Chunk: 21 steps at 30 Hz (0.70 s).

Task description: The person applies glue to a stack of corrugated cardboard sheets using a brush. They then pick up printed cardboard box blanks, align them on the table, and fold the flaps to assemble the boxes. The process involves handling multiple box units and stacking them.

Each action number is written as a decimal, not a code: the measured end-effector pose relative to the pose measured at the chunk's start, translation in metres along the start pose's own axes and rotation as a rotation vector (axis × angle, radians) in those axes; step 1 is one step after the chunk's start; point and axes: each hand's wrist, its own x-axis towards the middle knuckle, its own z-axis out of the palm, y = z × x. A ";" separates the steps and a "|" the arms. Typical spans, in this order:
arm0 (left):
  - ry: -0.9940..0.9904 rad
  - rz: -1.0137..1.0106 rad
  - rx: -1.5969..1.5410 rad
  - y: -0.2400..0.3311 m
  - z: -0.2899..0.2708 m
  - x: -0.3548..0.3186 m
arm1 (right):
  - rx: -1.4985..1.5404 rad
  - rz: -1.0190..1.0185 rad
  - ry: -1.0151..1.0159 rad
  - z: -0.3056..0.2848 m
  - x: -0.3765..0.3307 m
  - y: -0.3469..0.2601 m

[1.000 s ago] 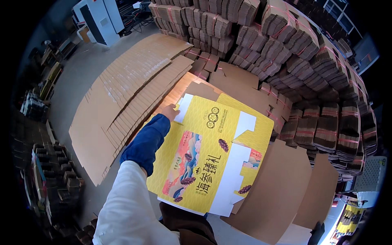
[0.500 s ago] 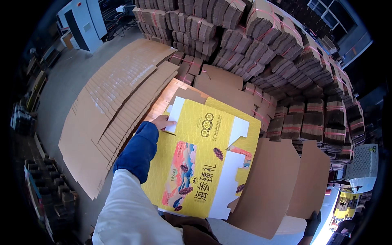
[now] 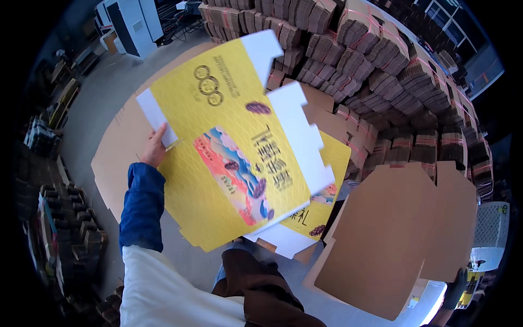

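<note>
My left hand [image 3: 154, 146] is bare and closed on a white flap of a yellow printed box blank [image 3: 229, 131]. That blank is lifted and tilted in front of me. Beneath it lies another yellow box blank [image 3: 336, 155], partly covered. At the lower right my right hand [image 3: 455, 291], in a dark glove, is closed at the edge of a folded brown cardboard sheet [image 3: 376, 234]; its fingers are partly hidden. The brown sheet stands raised, its panels spread at an angle.
Large brown cardboard sheets [image 3: 117, 147] lie in a stack at the left, partly behind the lifted blank. Tied bundles of brown cardboard [image 3: 376, 82] are piled high at the back and right. A light plastic basket [image 3: 489, 231] stands at the far right. A white cabinet [image 3: 131, 27] is at the back left.
My left hand has lifted the upper yellow blank off the one below and swung it up and left, turning it. My right hand and the brown sheet have shifted right.
</note>
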 end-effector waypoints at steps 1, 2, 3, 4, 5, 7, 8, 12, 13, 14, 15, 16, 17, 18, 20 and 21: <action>0.037 0.062 0.062 0.001 -0.016 -0.010 | 0.064 0.003 -0.015 -0.011 0.007 0.001; 0.070 0.113 0.106 -0.010 -0.036 -0.021 | 0.088 -0.015 -0.024 -0.042 0.017 0.011; 0.104 0.161 0.165 -0.023 -0.048 -0.035 | 0.047 -0.026 -0.023 -0.058 0.021 0.013; 0.127 0.194 0.296 -0.041 -0.049 -0.049 | 0.000 -0.040 -0.015 -0.077 0.022 0.010; 0.150 0.235 0.440 -0.054 -0.052 -0.063 | 0.119 -0.003 0.012 -0.081 0.024 0.000; 0.167 0.236 0.667 -0.094 -0.081 -0.085 | 0.238 0.006 0.055 -0.085 0.026 -0.018; 0.058 0.193 0.787 -0.115 -0.083 -0.099 | 0.119 -0.036 0.068 -0.087 0.021 -0.034; -0.281 0.562 1.397 -0.154 -0.042 -0.144 | -0.542 -0.339 0.196 0.013 -0.044 -0.158; -0.304 0.571 1.454 -0.162 -0.043 -0.140 | -0.576 -0.328 0.196 0.064 -0.066 -0.182; -0.334 0.567 1.467 -0.172 -0.042 -0.135 | -0.587 -0.312 0.184 0.114 -0.087 -0.210; -0.364 0.573 1.494 -0.171 -0.041 -0.125 | -0.571 -0.270 0.144 0.162 -0.107 -0.221; -0.390 0.576 1.536 -0.164 -0.045 -0.116 | -0.552 -0.237 0.076 0.212 -0.124 -0.224; -0.413 0.586 1.568 -0.151 -0.053 -0.107 | -0.536 -0.225 -0.015 0.265 -0.138 -0.221; -0.431 0.594 1.585 -0.142 -0.056 -0.100 | -0.559 -0.317 -0.143 0.309 -0.151 -0.205; -0.511 0.501 1.612 -0.142 -0.077 -0.091 | -0.577 -0.428 -0.254 0.404 -0.179 -0.193; -0.576 0.414 1.677 -0.140 -0.076 -0.085 | -0.563 -0.590 -0.204 0.445 -0.188 -0.180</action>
